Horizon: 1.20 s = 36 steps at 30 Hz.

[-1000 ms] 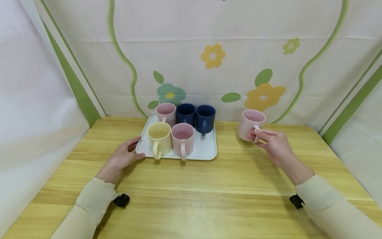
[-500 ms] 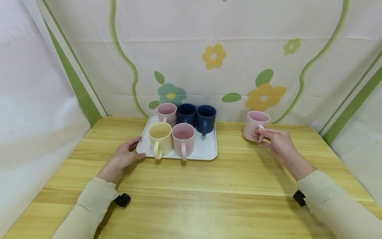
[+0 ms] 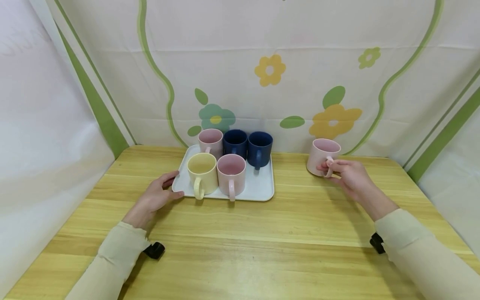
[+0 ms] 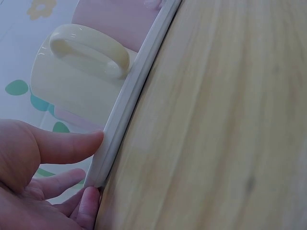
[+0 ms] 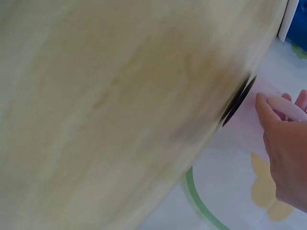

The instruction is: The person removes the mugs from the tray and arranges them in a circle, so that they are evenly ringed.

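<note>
Six mugs [image 3: 226,180]: only head view shows all.

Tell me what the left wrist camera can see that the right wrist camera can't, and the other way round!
Only the left wrist view shows the left hand gripping the tray's corner, the yellow mug, and a pink mug standing next to it.

Only the right wrist view shows the right hand holding a different pink mug by its handle, plus a bit of a blue mug in the corner.

Both show the wooden table, part of the white tray's edge and the flowery cloth.
</note>
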Motion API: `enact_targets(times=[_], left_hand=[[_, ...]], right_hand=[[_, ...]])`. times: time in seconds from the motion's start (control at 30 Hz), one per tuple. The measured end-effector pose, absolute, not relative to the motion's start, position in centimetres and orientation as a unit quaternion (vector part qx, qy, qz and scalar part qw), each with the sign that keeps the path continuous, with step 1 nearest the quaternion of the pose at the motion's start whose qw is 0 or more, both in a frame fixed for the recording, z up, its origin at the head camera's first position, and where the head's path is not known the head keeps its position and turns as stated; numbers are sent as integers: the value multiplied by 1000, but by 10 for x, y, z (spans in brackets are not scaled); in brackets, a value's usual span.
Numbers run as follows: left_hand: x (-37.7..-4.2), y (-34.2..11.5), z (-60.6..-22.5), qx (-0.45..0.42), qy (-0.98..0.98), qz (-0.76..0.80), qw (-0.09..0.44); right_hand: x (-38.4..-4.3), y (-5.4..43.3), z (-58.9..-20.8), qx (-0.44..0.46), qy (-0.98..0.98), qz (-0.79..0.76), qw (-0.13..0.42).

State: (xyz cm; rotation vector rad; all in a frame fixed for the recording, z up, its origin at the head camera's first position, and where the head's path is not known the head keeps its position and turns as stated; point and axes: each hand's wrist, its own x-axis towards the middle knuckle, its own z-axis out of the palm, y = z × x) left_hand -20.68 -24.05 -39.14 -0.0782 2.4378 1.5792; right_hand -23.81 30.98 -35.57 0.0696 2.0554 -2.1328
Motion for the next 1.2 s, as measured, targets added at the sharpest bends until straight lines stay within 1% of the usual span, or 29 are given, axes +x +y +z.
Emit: enact_targets(times=[0.3, 0.63, 1.2], left_hand=[[-207, -241, -390, -30, 834, 538, 120], [-207, -241, -390, -30, 833, 540, 119], [-206, -241, -388, -33, 832, 541, 117]], right_hand=[[-249, 310, -355, 21, 713, -692, 110], [-256, 309, -357, 21, 735, -668, 115], [-262, 320, -366, 1, 689, -713, 129]])
